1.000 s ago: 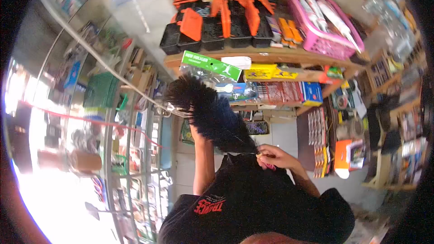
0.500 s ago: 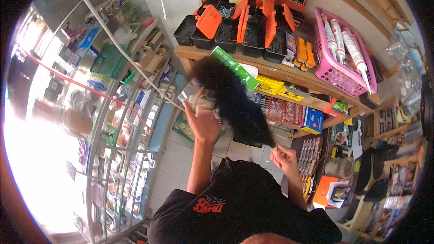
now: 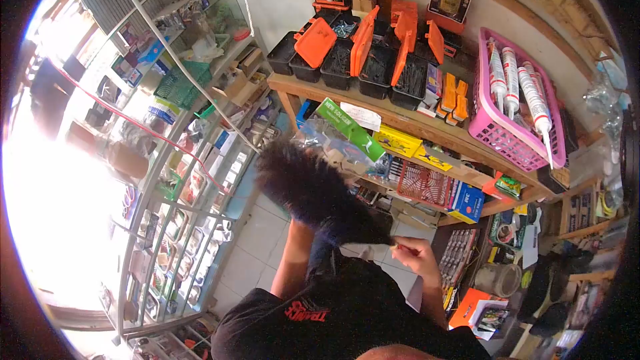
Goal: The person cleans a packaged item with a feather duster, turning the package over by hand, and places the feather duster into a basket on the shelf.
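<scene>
A black feather duster (image 3: 310, 187) stretches slantwise across the middle of the head view, its wide, bushy end at the upper left. Its narrow end meets my right hand (image 3: 417, 258), whose fingers are closed around the short handle there. My left hand (image 3: 302, 225) shows only around the wrist, below the bushy end; feathers hide its fingers, so what they do or hold cannot be seen. Just beyond the duster, a green box (image 3: 351, 130) with white lettering and some clear plastic packaging (image 3: 320, 137) sit on the shelf below the bench top.
Black bins (image 3: 337, 60) with orange lids line the wooden bench (image 3: 373, 100). A pink basket (image 3: 510, 141) of sealant tubes (image 3: 510, 80) stands at its right. Glass shelving (image 3: 180, 220) with a metal frame runs along the left. White tiles (image 3: 250, 243) cover the floor.
The duster has swung down and left, and its feathers now cover my left hand, which was visible palm-up beside it. My right hand still grips the handle, slightly lower. The view has shifted.
</scene>
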A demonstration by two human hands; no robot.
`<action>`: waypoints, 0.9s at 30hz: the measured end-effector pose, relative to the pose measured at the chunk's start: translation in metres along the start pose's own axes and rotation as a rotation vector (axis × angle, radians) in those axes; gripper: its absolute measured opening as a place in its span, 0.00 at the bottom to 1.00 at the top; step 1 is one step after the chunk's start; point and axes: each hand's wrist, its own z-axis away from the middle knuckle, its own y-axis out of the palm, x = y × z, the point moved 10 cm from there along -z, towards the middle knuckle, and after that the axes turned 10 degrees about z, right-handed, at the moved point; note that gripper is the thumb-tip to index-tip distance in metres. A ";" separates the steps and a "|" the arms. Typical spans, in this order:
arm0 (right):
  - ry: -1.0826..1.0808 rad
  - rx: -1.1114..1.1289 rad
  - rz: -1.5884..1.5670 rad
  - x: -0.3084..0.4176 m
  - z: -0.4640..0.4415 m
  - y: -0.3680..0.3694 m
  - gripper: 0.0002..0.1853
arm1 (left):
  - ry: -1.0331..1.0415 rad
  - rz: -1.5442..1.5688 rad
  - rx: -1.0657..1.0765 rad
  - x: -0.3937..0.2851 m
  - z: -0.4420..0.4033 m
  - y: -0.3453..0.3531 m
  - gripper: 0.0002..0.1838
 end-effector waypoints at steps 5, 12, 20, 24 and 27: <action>0.063 -0.069 -0.136 -0.013 -0.013 0.005 0.17 | -0.212 0.069 0.187 0.007 -0.015 0.014 0.36; -0.032 -0.269 -0.211 0.002 -0.035 0.032 0.14 | -0.110 -0.080 0.033 -0.024 -0.070 0.015 0.36; -0.036 -0.269 -0.194 0.009 -0.070 0.066 0.18 | -0.354 0.209 0.237 -0.027 -0.104 0.021 0.33; -0.095 -0.228 -0.122 0.003 -0.086 0.080 0.17 | -0.382 0.170 0.358 -0.047 -0.111 0.053 0.33; -0.128 -0.381 -0.040 0.014 -0.079 0.087 0.12 | -0.189 -0.146 0.265 -0.061 -0.121 0.009 0.35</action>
